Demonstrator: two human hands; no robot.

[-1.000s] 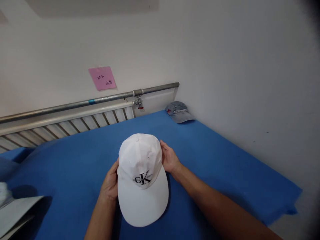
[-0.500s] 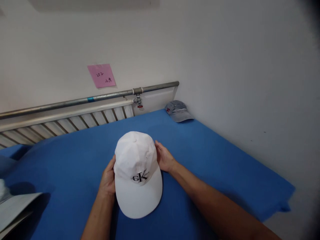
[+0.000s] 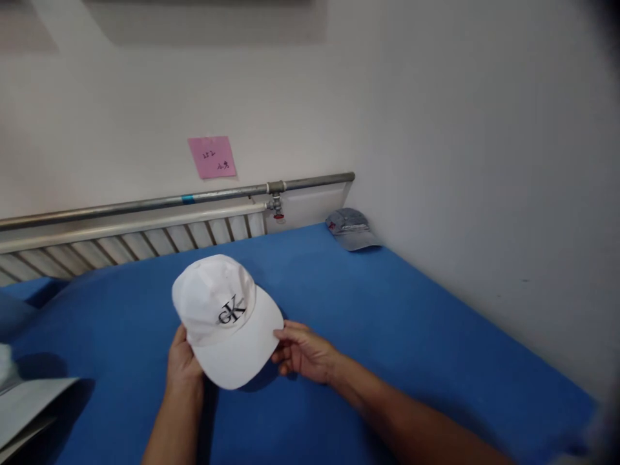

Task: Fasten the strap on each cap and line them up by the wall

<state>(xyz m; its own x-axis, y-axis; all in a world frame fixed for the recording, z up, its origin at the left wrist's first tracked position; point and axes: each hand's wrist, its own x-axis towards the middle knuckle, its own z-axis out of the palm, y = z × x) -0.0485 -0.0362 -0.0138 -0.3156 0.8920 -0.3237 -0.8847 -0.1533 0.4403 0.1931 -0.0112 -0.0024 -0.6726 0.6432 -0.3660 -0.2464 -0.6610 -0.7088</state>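
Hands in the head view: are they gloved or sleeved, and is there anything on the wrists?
Both are bare. The left hand and right hand wear no gloves, and no ring shows on the fingers in view. The forearms are uncovered as far as the picture's lower edge, so no sleeve is visible. No watch, band or marking shows on either wrist.

Bright, even room light, soft shadows under the white cap; right edge darkens and blurs, lines bend.
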